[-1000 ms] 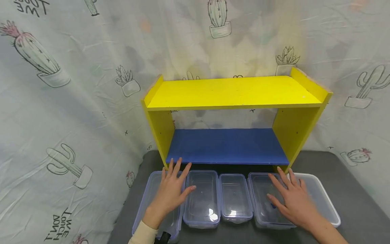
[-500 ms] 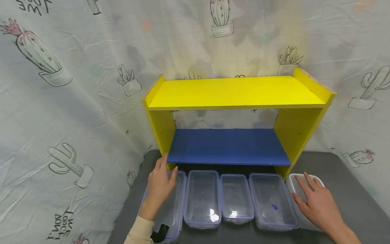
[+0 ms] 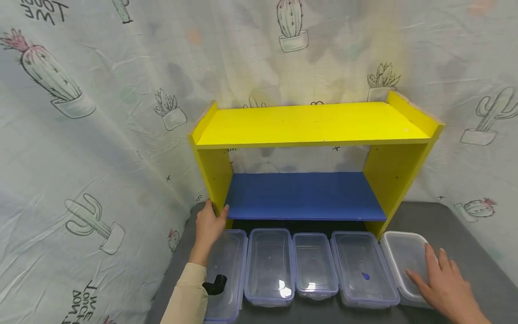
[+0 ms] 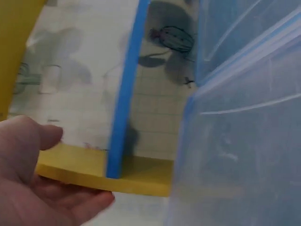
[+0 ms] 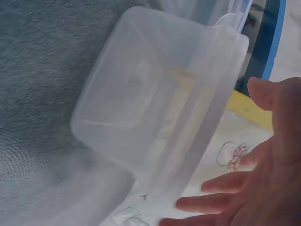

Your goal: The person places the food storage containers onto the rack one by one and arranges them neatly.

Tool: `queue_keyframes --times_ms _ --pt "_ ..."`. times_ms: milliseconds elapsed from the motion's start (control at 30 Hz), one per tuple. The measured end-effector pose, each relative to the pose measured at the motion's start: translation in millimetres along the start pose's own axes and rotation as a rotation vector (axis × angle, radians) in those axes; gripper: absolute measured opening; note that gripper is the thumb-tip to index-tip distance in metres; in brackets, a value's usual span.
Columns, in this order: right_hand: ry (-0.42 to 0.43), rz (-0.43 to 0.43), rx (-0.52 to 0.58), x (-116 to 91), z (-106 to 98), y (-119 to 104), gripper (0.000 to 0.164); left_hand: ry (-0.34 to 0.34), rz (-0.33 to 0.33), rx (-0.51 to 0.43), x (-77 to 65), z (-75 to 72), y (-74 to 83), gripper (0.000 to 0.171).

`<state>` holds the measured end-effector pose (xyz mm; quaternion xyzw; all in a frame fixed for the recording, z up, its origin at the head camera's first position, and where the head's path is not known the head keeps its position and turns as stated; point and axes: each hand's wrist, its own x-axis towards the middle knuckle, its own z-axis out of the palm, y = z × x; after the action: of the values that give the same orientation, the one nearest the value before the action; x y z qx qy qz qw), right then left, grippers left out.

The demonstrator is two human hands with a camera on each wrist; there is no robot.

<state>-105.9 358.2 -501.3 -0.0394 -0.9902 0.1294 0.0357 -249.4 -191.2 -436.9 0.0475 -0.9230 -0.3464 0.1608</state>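
Note:
A yellow shelf unit [image 3: 315, 123] with a blue lower board [image 3: 305, 195] stands at the back. My left hand [image 3: 208, 229] is at its left side panel, the thumb on the inner side and the fingers round the outer side. In the left wrist view, the hand [image 4: 42, 183] straddles the yellow panel edge [image 4: 141, 181]. My right hand [image 3: 447, 283] overlaps the right end of a white-rimmed clear container [image 3: 404, 256], fingers spread. In the right wrist view, that container [image 5: 141, 89] lies past the open fingers of the right hand [image 5: 244, 188], which hold nothing.
Several lidded clear containers with bluish rims line the table before the shelf: a left one [image 3: 230, 256], a second [image 3: 270, 265], a narrow one [image 3: 314, 263] and one with a small blue mark [image 3: 364, 265]. Cactus-print fabric [image 3: 101, 157] hangs behind and beside the grey table [image 3: 429, 216].
My left hand has moved left from over the containers to the shelf's left panel and taken hold of it. My right hand has moved right and toward me, across the white-rimmed container.

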Motion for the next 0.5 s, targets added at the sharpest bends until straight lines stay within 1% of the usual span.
queue_keyframes --times_ms 33,100,167,233,267,367,400,500 --pt "-0.069 0.041 0.011 0 1 4 0.1 0.001 0.003 -0.005 2.7 2.2 -1.4 0.049" --pt "-0.167 0.095 0.043 -2 5 12 0.109 0.011 0.018 -0.009 7.6 5.6 -5.4 0.042" --pt "-0.235 0.135 0.072 -3 8 18 0.113 0.016 0.038 -0.007 11.8 7.0 -10.4 0.033" --pt "-0.239 0.139 0.098 -4 12 22 0.111 0.023 0.05 -0.014 15.0 5.9 -15.4 0.025" --pt "-0.226 0.135 0.107 -5 14 24 0.108 0.025 0.05 -0.017 16.4 4.6 -17.3 0.022" --pt "-0.228 0.143 0.131 -6 21 26 0.101 0.033 0.05 -0.021 20.6 1.0 -21.5 0.019" --pt "-0.241 0.157 0.149 -7 23 27 0.098 0.037 0.049 -0.022 21.7 0.6 -22.2 0.019" --pt "-0.308 0.265 0.23 -14 25 35 0.095 0.026 0.042 -0.025 21.9 3.8 -23.6 0.018"
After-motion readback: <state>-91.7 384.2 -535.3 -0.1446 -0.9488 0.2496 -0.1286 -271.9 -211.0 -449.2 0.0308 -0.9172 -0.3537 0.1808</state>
